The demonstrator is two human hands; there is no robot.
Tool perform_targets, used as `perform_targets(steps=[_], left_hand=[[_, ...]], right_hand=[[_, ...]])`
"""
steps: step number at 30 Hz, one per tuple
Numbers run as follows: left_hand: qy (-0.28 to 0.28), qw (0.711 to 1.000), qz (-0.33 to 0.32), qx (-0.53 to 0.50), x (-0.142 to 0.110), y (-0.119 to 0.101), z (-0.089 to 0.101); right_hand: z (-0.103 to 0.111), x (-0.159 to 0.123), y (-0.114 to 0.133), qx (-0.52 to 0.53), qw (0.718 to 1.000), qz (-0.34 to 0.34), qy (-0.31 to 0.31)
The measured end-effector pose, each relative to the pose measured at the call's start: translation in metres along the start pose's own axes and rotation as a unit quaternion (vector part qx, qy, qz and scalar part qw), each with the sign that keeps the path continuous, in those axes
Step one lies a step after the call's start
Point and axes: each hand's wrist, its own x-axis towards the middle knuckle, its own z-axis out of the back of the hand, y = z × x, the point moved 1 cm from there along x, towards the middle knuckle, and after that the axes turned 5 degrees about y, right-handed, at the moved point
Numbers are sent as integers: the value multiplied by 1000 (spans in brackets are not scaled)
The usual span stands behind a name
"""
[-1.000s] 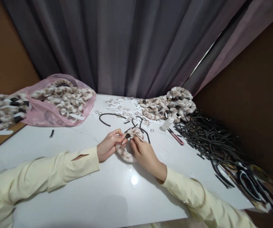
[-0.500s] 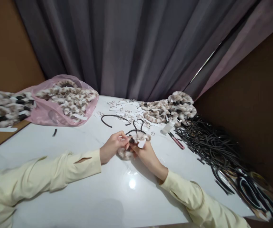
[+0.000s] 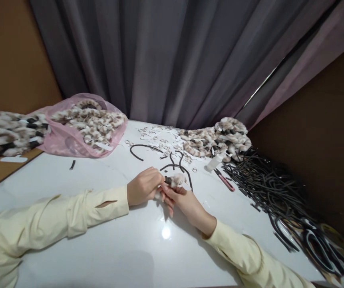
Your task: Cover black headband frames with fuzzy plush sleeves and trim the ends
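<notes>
Between my two hands is a fluffy cream-and-brown fur strap (image 3: 178, 179) with a dark end piece (image 3: 168, 180) and a white tag. My left hand (image 3: 146, 185) pinches at the dark end from the left. My right hand (image 3: 186, 203) grips the furry part from below and the right, some of its fingers showing under the strap. Part of the strap is hidden behind the fingers. Just beyond, several curved black cords (image 3: 172, 165) lie on the white table (image 3: 114, 248), near scattered small metal rings (image 3: 163, 143).
A pink plastic bag (image 3: 66, 146) full of furry straps stands at the back left. A furry pile (image 3: 233, 136), a small clear bottle (image 3: 214, 162), a pink-handled cutter (image 3: 225, 180) and a heap of black cords (image 3: 267, 184) are on the right. One short black piece (image 3: 72, 165) lies left.
The furry loop that hung below my hands is no longer visible there. My left hand has turned over more at the dark end, and fingers of my right hand now show underneath. The view has shifted slightly.
</notes>
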Motion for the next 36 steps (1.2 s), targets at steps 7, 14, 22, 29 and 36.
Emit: perform_targets(steps=[7,14,22,29,36], left_hand=[[27,999,-24,14,0,5,0],[-8,999,16,32,-3,14,-1],[14,998,-9,64,0,10,-3],[34,997,57,25,5,-1,-2],[46,986,154,-51,5,-18,-2]], right_hand=[[-3,-5,-1,-34,998,-9,61],[-3,-13,7,-237,966,103,23],[1,-16,8,-367,919,143,7],[19,-18,12,-628,719,270,-126],[40,-2,11,-585,766,235,-128]])
